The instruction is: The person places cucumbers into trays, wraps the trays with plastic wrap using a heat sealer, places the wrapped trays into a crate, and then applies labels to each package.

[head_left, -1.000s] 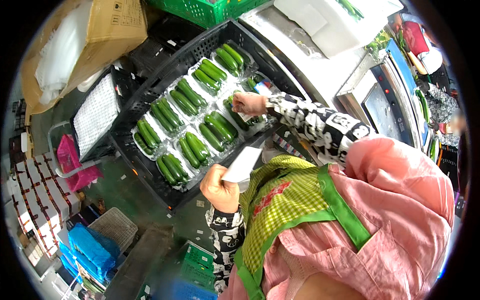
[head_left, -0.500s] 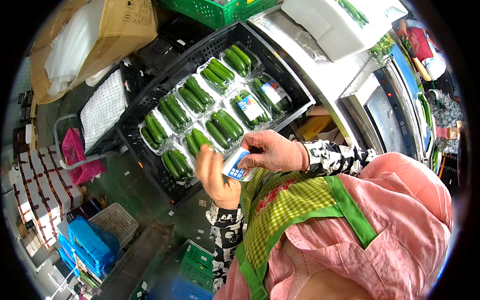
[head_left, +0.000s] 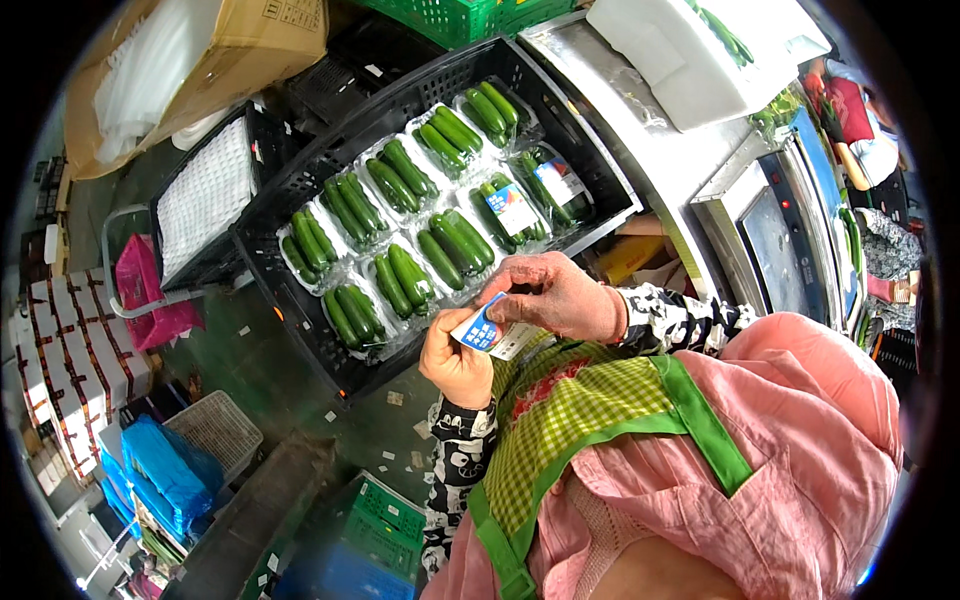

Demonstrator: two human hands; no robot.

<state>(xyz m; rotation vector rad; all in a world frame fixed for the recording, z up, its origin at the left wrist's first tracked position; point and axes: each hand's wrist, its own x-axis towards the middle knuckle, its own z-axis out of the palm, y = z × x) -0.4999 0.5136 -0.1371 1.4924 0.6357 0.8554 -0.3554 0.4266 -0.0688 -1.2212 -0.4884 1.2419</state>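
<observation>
Between my two hands is a blue and white label [head_left: 482, 334] with a touch of red. My left hand [head_left: 455, 362], bare, pinches its left end. My right hand [head_left: 568, 297], in a pinkish knit glove, grips its upper right part with thumb and fingers. Just beyond them stands a black plastic crate [head_left: 350, 130] holding several wrapped trays of green cucumbers [head_left: 455, 243]. Two packs at the crate's right side carry similar labels, one labelled pack [head_left: 512, 210] lying nearer my hands. The other packs show plain clear film.
A steel table [head_left: 640, 130] with a white foam box [head_left: 690, 60] stands at the right, beside a wrapping machine [head_left: 770, 225]. Left are a crate of white trays [head_left: 205, 205], a cardboard box [head_left: 250, 60] and a pink bag [head_left: 145, 290]. Another person [head_left: 855, 130] is at the far right.
My left hand, blurred and apart before, has closed on the label's left end. The label has shifted slightly right. The whole view has shifted a little.
</observation>
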